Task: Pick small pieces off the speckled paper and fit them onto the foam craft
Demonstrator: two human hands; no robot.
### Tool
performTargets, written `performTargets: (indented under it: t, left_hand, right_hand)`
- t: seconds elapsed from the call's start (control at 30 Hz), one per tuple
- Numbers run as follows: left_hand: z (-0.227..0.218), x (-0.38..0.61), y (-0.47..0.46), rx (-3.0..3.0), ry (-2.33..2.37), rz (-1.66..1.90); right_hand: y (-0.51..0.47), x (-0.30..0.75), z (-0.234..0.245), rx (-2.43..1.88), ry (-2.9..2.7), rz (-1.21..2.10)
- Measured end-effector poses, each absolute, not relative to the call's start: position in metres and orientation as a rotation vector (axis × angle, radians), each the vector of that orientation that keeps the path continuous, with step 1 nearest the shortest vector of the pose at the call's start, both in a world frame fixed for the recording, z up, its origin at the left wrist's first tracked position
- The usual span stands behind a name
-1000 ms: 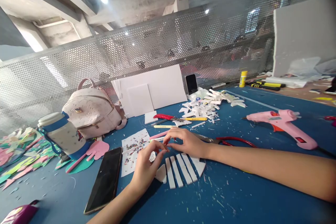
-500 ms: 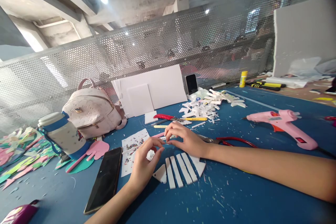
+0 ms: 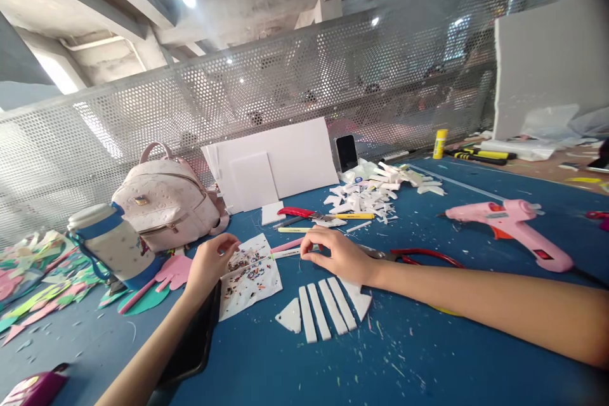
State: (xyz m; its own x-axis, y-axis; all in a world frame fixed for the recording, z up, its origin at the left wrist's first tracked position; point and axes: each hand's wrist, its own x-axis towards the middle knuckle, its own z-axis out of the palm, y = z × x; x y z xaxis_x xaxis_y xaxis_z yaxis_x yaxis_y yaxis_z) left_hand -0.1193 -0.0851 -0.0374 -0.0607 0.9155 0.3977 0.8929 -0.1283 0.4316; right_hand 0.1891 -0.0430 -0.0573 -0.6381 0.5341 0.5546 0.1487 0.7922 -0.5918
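My left hand [image 3: 210,261] is closed on the near-left edge of a white paper sheet [image 3: 254,279] strewn with tiny coloured bits; the sheet's left side is lifted off the blue table [image 3: 361,368]. My right hand [image 3: 335,254] rests on the table to the right of the sheet. Its fingers are curled and pinched together close to a white pen [image 3: 288,254] and a pink pen [image 3: 287,244]; what they pinch is too small to see. In front of it lies a row of white foam strips [image 3: 323,307] with a triangular piece at each end.
A black phone [image 3: 193,346] lies under my left forearm. Red-handled scissors [image 3: 419,255] and a pink glue gun [image 3: 514,228] lie to the right. A pink backpack [image 3: 166,200], a bottle [image 3: 111,244], white boards [image 3: 280,162] and foam scraps [image 3: 375,193] stand behind.
My left hand has left the right hand, moved left and taken hold of the speckled sheet, lifting and shifting it. The right hand has stayed almost in place.
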Motion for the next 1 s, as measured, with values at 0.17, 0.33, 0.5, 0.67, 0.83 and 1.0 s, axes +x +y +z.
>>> performTargets:
  t: [0.17,0.33,0.5,0.67,0.83,1.0]
  left_hand:
    - [-0.050,-0.126,-0.079,2.163,2.043,0.777]
    - [-0.055,-0.118,-0.080,2.235,1.979,0.753]
    - [-0.058,-0.115,-0.081,2.186,2.047,0.684]
    - [-0.058,-0.112,-0.082,2.193,2.069,0.640]
    - [-0.057,-0.105,-0.083,2.234,2.107,0.620]
    - [-0.057,-0.103,-0.082,2.291,2.111,0.607]
  right_hand:
    - [-0.042,0.189,-0.059,-0.502,-2.226,0.637]
    - [-0.043,0.189,-0.058,-0.491,-2.229,0.630]
    - [-0.043,0.189,-0.058,-0.495,-2.233,0.634]
    - [-0.043,0.190,-0.058,-0.499,-2.239,0.641]
    - [-0.044,0.189,-0.057,-0.496,-2.234,0.659]
    - [-0.044,0.189,-0.056,-0.508,-2.240,0.654]
